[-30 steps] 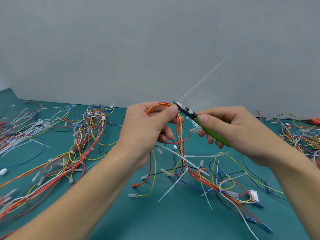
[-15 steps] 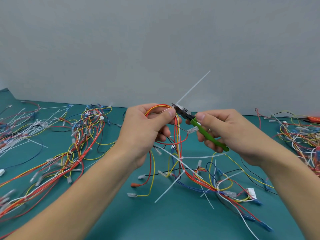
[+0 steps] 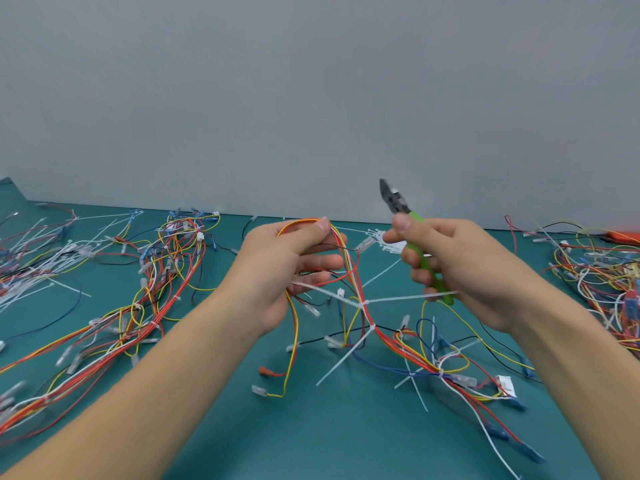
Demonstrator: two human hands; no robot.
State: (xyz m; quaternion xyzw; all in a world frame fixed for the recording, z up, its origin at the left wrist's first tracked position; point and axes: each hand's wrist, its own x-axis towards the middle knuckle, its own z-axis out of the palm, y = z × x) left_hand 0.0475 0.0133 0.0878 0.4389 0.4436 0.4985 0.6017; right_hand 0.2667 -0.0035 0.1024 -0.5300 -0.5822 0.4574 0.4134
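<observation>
Far left, a heap of thin plastic-coated harnesses (image 3: 162, 271) sprawls over the smooth teal mat (image 3: 346, 438) and gets cut off at the frame edge. Our left hand (image 3: 287, 271) pinches the looped top of the wire bundle (image 3: 356, 278) mid-frame, and the rest trails to the lower right. A stiff white cable tie (image 3: 408, 298) pokes sideways. Our right hand (image 3: 460, 271) curls round the green-handled cutters (image 3: 398, 205), metal tips up and clear of the wires, too blurry to read the blades. There's bare mat between our forearms. Another tangle (image 3: 595, 271) runs off right.
</observation>
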